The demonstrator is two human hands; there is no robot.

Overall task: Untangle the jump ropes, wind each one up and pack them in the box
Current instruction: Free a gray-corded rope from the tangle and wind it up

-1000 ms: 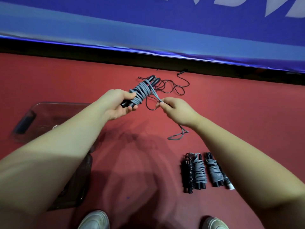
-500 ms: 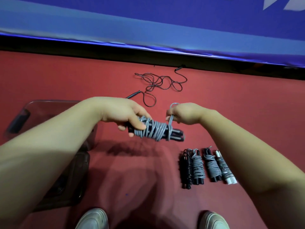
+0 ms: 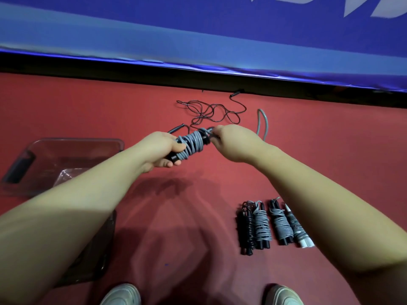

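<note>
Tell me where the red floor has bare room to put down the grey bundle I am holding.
Bare floor lies between the clear box and the row of wound ropes, ahead of the shoes. More lies right of the loose grey loop. It is crowded around the tangled black rope.

Box [image 3: 77,143] left, wound ropes [image 3: 273,225] right, tangled rope [image 3: 211,111] ahead.

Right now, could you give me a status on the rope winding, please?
Left hand grips grey jump rope bundle wound on black handles. Right hand holds its loose cord. Thin black rope lies tangled beyond; clear plastic box at left.
</note>
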